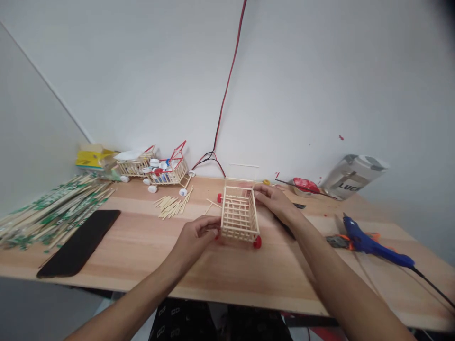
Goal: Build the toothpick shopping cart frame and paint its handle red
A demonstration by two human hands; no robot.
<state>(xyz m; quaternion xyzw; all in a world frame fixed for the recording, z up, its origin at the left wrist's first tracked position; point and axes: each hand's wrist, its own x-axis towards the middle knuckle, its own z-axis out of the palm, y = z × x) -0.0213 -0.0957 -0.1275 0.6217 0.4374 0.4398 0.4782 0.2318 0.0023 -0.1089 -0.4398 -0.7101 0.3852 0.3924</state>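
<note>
A miniature shopping cart (239, 214) made of thin wooden sticks stands on the table in front of me, with red wheels showing at its corners. My left hand (199, 233) is closed at its near left corner, thumb and fingers pinching by the wheel there. At the cart's far right side, my right hand (273, 199) has its fingers bent against the frame near the handle end; its fingertips are partly hidden. Left of the cart lies a small pile of short wooden sticks (170, 206), and a few loose sticks (212, 204) lie nearer to it.
Two finished-looking stick carts, one (167, 171) filled with bottle caps, stand at the back left. Packaged chopsticks (53, 208) and a black slab (80, 244) lie left. On the right are a blue glue gun (373, 244), pliers (339, 241), a red-painted dish (305, 186) and a tilted container (351, 176).
</note>
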